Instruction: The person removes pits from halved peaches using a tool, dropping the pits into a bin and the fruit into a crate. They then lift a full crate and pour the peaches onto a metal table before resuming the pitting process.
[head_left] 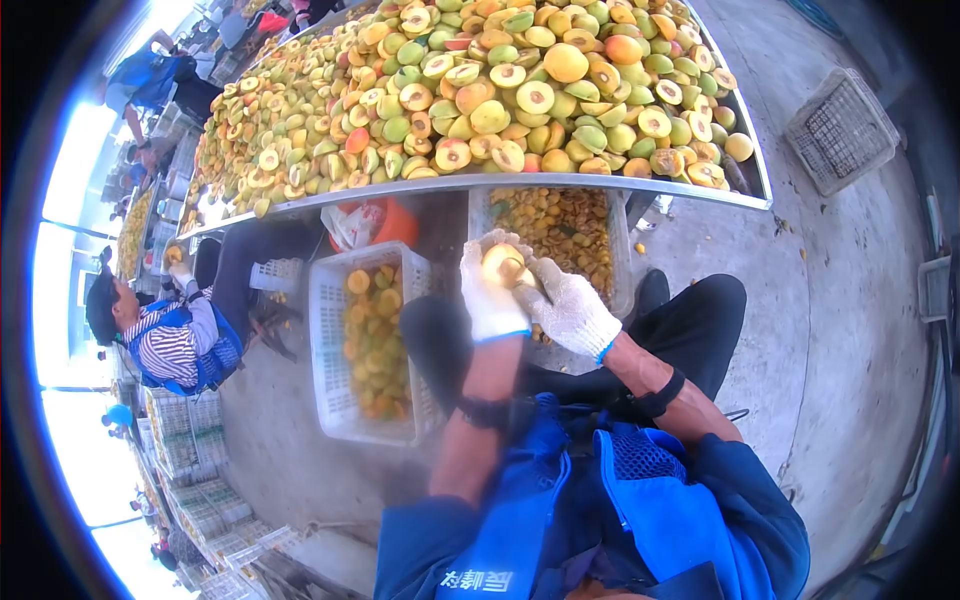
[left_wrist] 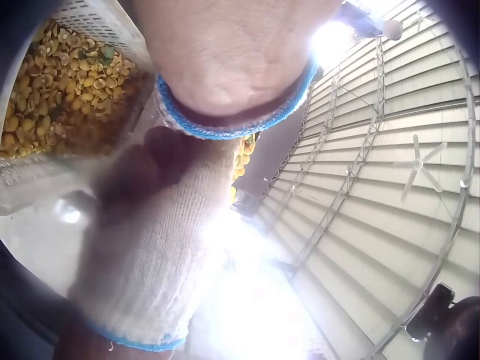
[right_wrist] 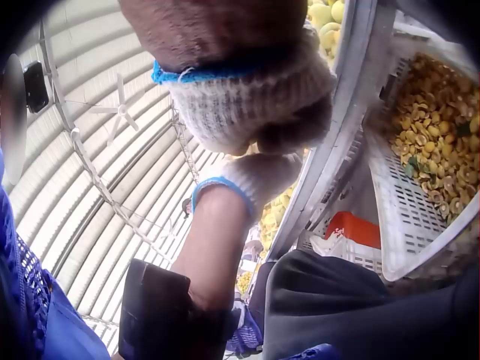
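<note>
In the head view both hands wear white knitted gloves with blue cuffs and meet above the lap. The left hand (head_left: 493,297) holds a cut apricot (head_left: 502,264), its pale flesh and brownish centre facing up. Close against the fruit, the right hand (head_left: 574,312) has its fingers curled round a small dark tool (head_left: 541,287), most of which the glove hides. From the right wrist, the right glove (right_wrist: 247,109) covers the fruit, with the left glove (right_wrist: 262,178) just beyond. The left wrist view shows the right glove (left_wrist: 154,255) partly in shadow.
A metal-edged table (head_left: 480,181) heaped with halved apricots stands in front. Beneath it are a crate (head_left: 622,250) of small yellow-brown pieces and an orange bucket (head_left: 400,225). A white crate (head_left: 330,370) of apricots sits left of the knees. Another person (head_left: 180,340) works at left.
</note>
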